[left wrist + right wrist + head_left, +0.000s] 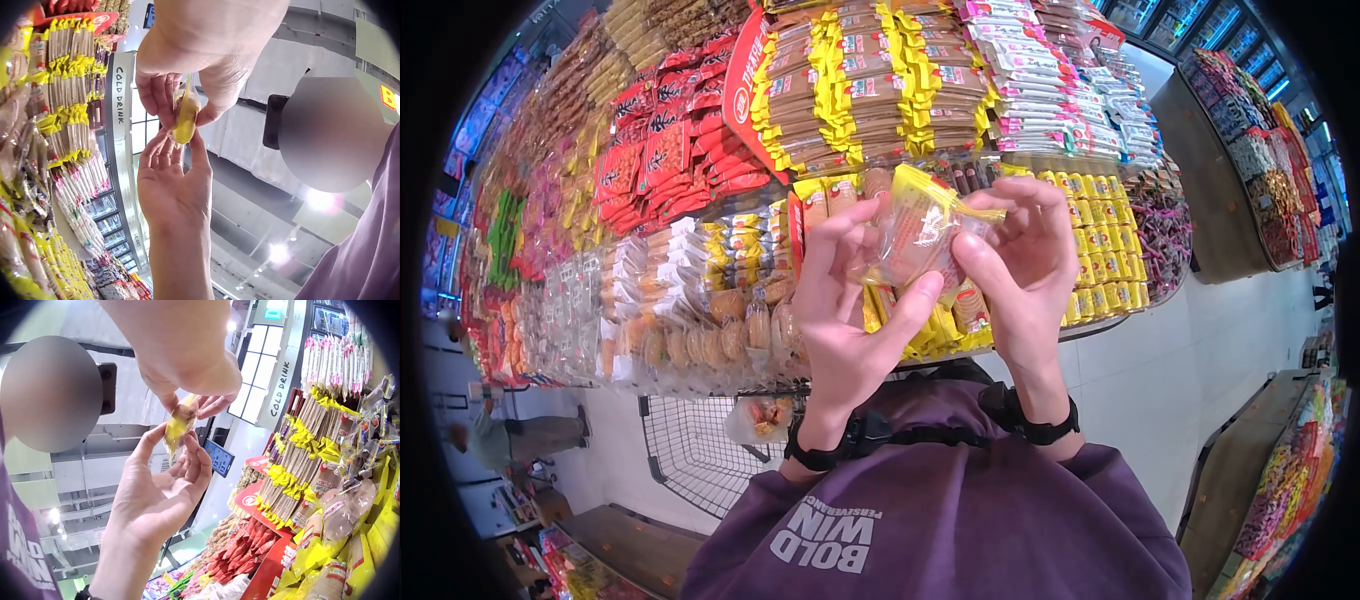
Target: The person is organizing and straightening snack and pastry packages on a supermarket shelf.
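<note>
A small clear snack packet [922, 232] with yellow ends and printed lettering is held up in front of my chest, above the shelf of packaged snacks. My left hand [850, 318] pinches its left side between thumb and fingers. Opposite it, my right hand [1027, 275] grips the upper right corner, thumb against the front. From the left wrist view the packet [185, 117] appears edge-on, its yellow end pointing down between both sets of fingertips. Something brownish shows through the film of the packet [181, 420] in the right wrist view.
Behind the hands, a display holds stacked brown packs with yellow ends [865, 75], red packets [662, 150] and wrapped round cakes [690, 345]. A wire cart [690, 445] with a bagged item [760, 419] stands at lower left. Another person [530, 440] is at far left.
</note>
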`<action>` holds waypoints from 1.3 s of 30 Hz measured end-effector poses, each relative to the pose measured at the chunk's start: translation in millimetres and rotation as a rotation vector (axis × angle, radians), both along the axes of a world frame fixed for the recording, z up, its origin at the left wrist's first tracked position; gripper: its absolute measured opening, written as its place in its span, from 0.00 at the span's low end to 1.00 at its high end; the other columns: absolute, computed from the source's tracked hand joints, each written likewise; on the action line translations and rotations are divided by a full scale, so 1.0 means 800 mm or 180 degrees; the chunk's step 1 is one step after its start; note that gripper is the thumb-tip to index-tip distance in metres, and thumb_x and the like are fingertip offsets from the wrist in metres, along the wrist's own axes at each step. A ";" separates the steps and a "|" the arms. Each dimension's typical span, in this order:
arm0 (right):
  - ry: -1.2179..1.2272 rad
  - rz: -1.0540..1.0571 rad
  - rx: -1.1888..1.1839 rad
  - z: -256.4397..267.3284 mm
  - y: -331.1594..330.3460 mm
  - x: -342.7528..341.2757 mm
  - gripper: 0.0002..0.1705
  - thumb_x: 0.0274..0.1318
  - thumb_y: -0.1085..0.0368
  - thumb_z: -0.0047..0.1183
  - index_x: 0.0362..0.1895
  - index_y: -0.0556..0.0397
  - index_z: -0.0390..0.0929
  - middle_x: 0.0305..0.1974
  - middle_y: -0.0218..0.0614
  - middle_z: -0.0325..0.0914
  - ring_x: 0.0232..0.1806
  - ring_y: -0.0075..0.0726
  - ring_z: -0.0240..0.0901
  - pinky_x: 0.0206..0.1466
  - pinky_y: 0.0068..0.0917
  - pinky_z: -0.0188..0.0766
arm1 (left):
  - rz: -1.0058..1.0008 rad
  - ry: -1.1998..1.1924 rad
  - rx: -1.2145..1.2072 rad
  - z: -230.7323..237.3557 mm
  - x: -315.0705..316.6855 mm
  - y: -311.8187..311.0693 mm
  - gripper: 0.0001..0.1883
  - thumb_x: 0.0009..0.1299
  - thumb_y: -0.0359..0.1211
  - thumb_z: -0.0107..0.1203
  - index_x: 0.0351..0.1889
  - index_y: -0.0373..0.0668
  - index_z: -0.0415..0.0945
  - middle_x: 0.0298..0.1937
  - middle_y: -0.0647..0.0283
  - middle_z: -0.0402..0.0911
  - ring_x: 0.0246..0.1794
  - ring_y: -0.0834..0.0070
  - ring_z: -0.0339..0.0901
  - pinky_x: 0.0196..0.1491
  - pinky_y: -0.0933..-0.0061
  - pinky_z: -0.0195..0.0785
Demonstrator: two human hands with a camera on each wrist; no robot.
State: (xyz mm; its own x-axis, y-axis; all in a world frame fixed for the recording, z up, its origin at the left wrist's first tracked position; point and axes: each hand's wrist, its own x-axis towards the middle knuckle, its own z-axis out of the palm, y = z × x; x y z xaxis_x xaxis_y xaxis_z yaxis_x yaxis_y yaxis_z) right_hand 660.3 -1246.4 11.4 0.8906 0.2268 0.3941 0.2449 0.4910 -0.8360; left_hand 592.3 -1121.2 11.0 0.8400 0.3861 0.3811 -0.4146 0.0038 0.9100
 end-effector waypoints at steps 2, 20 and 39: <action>0.0078 0.0055 0.0021 0.000 -0.001 0.000 0.27 0.51 0.80 0.63 0.55 0.59 0.67 0.48 0.38 0.74 0.52 0.28 0.74 0.52 0.23 0.72 | -0.0055 -0.0005 -0.0094 0.003 0.001 -0.003 0.31 0.61 0.20 0.63 0.62 0.33 0.63 0.50 0.57 0.75 0.52 0.74 0.76 0.56 0.73 0.69; 0.0325 0.0403 -0.0343 0.002 0.000 -0.003 0.26 0.55 0.73 0.64 0.57 0.59 0.67 0.43 0.34 0.79 0.46 0.21 0.74 0.49 0.22 0.71 | -0.0103 0.0390 -0.0629 -0.001 -0.012 -0.007 0.21 0.68 0.26 0.61 0.57 0.33 0.69 0.49 0.61 0.79 0.49 0.78 0.77 0.52 0.75 0.71; 0.0123 0.0462 -0.0146 0.003 -0.007 -0.022 0.25 0.56 0.72 0.62 0.57 0.60 0.70 0.51 0.35 0.75 0.51 0.23 0.72 0.54 0.24 0.67 | -0.0217 0.0304 -0.0779 0.000 -0.017 -0.013 0.20 0.69 0.25 0.60 0.57 0.29 0.70 0.47 0.60 0.82 0.43 0.80 0.80 0.47 0.79 0.73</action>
